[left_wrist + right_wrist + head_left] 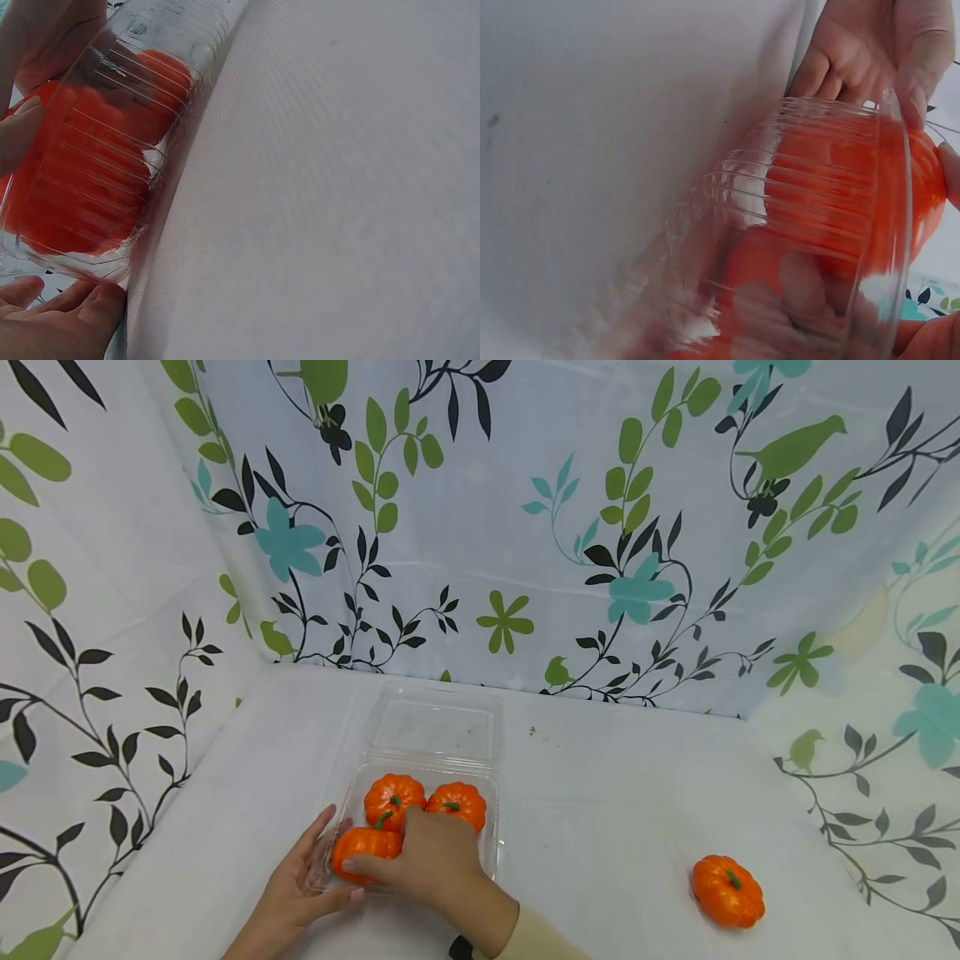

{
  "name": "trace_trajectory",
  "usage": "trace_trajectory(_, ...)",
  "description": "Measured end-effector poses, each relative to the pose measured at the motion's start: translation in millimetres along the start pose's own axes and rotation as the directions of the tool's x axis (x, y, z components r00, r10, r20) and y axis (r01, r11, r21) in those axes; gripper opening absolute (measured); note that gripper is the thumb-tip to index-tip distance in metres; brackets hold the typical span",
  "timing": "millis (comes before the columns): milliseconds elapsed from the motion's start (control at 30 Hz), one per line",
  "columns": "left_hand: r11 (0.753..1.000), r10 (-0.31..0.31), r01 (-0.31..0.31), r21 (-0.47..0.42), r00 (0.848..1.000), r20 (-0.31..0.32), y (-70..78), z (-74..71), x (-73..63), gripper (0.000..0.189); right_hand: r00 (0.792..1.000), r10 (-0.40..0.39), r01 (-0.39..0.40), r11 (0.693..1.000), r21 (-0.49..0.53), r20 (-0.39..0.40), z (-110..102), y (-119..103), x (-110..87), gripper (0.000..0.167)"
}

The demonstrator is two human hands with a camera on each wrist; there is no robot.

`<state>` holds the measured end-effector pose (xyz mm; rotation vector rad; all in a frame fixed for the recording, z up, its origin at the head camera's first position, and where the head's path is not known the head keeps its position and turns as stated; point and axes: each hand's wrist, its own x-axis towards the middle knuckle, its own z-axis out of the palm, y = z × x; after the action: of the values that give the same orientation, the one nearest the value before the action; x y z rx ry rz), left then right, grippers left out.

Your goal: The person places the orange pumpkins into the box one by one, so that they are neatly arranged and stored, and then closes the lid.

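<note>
Three small orange pumpkins sit in a clear plastic clamshell container [486, 793], its lid [435, 727] folded back. My right hand [442, 860] reaches into it and grips the front-left pumpkin [358, 850], thumb on the near side; its other fingers are hidden from above but partly show through the plastic in the right wrist view. The other two, a back-left pumpkin [392, 795] and a back-right pumpkin [463, 802], lie behind. At the container's near left corner my left hand [288, 893] holds the wall [832, 109], its thumb along the front and fingers along the left side.
A fourth orange pumpkin [727, 892] lies apart on the white tablecloth [600, 827], far to the right. A patterned cloth [480, 552] hangs along the back and sides. Small dark specks [534, 731] dot the tablecloth right of the lid.
</note>
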<state>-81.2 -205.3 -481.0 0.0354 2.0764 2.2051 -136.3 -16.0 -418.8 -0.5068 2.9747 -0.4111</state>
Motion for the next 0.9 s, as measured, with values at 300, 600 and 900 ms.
trace_trajectory(300, 1.0, 0.012, -0.012, 0.006, 1.0, -0.008, -3.6, 0.6, 0.3, 0.103, 0.998, 0.041, -0.044, 0.994, -0.1, -0.037, 4, -8, 0.6, 0.097)
trace_trajectory(600, 0.999, -0.034, 0.036, 0.038, 0.999, -0.036, -3.1, 0.4, 1.0, 0.102, 1.0, 0.026, -0.026, 1.0, 0.009, -0.014, 7, 0, -2.9, 0.102)
trace_trajectory(900, 0.997, -0.07, 0.071, 0.036, 0.997, -0.032, -0.9, 0.4, 2.0, 0.102, 0.998, -0.013, 0.001, 0.979, 0.205, 0.055, 1, 14, -3.0, 0.077)
